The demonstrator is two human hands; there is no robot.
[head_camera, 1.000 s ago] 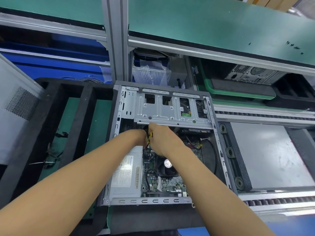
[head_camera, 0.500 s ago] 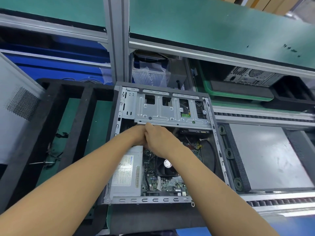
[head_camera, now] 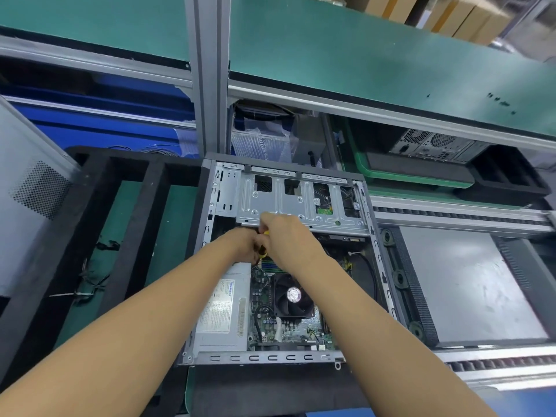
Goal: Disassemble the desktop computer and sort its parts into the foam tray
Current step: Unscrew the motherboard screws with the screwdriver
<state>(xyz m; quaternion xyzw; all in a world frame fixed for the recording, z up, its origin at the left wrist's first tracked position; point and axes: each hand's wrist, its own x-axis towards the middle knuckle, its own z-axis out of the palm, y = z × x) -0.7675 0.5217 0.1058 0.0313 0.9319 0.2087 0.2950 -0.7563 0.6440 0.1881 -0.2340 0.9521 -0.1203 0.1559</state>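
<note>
The open desktop case (head_camera: 373, 242) lies flat in the middle, its grey drive cage (head_camera: 301, 203) at the far end. Inside it I see the power supply (head_camera: 219, 314), the motherboard (head_camera: 267, 323) and the black CPU fan (head_camera: 293, 294). Both my hands meet just below the drive cage. My left hand (head_camera: 243, 245) and my right hand (head_camera: 288, 239) are curled together around a small yellow and black cable connector (head_camera: 264, 251), mostly hidden between the fingers. The black foam tray (head_camera: 150, 206) with long compartments sits to the left of the case.
A grey side panel (head_camera: 463, 284) lies on the conveyor to the right. A perforated panel (head_camera: 27, 206) leans at the far left. Loose black cables (head_camera: 93, 278) lie in the foam tray. A green bin (head_camera: 391, 173) and another computer (head_camera: 433, 145) stand on the back shelf.
Both hands stay pressed together under the drive cage. The yellow connector showed a second ago, was covered half a second ago, and shows again between the fingers now.
</note>
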